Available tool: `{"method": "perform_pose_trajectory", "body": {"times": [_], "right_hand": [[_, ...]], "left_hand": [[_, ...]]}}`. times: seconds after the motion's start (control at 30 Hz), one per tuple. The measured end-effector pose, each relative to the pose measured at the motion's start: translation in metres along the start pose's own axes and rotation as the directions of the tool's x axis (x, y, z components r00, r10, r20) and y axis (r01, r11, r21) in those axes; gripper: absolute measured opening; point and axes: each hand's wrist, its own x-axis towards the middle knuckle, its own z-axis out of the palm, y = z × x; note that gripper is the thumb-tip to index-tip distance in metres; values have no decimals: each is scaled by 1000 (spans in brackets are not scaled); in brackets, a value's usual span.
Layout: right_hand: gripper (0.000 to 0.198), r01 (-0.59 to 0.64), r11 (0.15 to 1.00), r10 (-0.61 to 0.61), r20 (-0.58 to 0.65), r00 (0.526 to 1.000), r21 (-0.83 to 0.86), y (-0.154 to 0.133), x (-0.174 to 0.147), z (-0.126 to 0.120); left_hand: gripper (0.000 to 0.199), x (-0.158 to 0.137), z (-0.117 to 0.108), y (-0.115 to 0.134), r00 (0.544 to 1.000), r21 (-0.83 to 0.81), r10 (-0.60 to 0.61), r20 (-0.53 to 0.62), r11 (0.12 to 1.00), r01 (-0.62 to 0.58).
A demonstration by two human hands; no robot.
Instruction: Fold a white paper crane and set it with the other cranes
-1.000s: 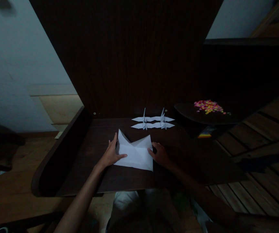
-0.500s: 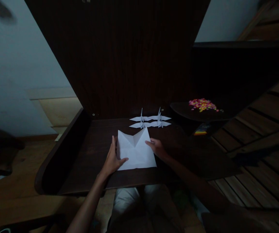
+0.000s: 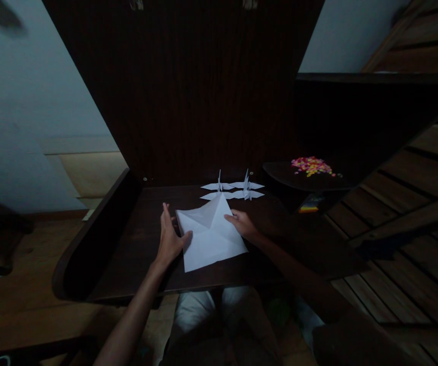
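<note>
Creased white paper [image 3: 214,244]
The right hand [image 3: 244,225] is pinching one edge; the left hand [image 3: 172,243] is lying wide, thumb overlapping the other.

– How is the sheet [image 3: 213,246] finished?
– White matt paper is seen, smooth between its creases; matt paper is also seen in the folded birds [image 3: 245,194].
– And the desk [image 3: 135,244]?
– Dark wood grain is shown, smooth, with a dull sheen.
– What else can be told?
– Cloth is seen in the trousers [image 3: 194,307], a matt face is shown by the wall [image 3: 20,101], and rougher-looking wood is seen in the slats [image 3: 419,173].
</note>
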Motion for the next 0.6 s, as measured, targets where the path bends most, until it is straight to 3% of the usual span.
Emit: {"method": "perform_pose_trajectory", "body": {"times": [0.07,0.13,0.27,0.43,0.6], "right_hand": [[33,-24,998,22,33,999,52,-8,-1,-2],[32,-49,997,45,61,997,66,-16,-3,-5],[32,-138,984,123,128,984,114,-29,-10,-9],[26,-217,966,210,66,976,143,-39,-13,-15],[22,-221,973,218,38,975,68,-35,-10,-23]], "left_hand": [[110,2,-2,1,994,155,104,-21,983,-99],[97,4,-7,0,972,298,231,41,926,-232],[80,13,-17,-4,844,333,407,349,788,-518],[77,20,-29,-1,763,234,394,512,791,-565],[75,21,-38,5,721,88,384,578,848,-522]]}}
